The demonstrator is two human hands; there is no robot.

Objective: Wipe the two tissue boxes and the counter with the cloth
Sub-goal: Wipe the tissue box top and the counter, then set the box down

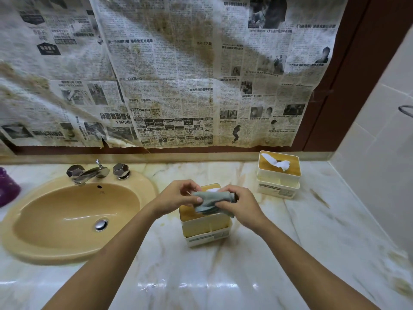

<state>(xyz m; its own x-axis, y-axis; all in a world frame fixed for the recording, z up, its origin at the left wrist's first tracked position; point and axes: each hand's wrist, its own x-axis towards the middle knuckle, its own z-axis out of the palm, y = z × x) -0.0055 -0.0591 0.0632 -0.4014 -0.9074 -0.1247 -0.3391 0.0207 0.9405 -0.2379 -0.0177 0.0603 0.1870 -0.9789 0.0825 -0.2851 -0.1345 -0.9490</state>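
Observation:
A grey-blue cloth (211, 201) is bunched between both hands just above the near tissue box (204, 229), a cream box with a wooden lid in the middle of the marble counter (245, 276). My left hand (178, 198) pinches the cloth's left end with thumb and fingers. My right hand (240, 205) grips its right end. The hands and cloth hide most of this box's lid and tissue. The second tissue box (278, 177) stands further back to the right, a white tissue sticking out of its top.
A tan sink basin (73, 215) with a chrome tap (91, 173) lies to the left. A purple object (7, 186) sits at the left edge. Stained newspaper (167, 74) covers the back wall. A tiled wall (380, 164) bounds the counter on the right.

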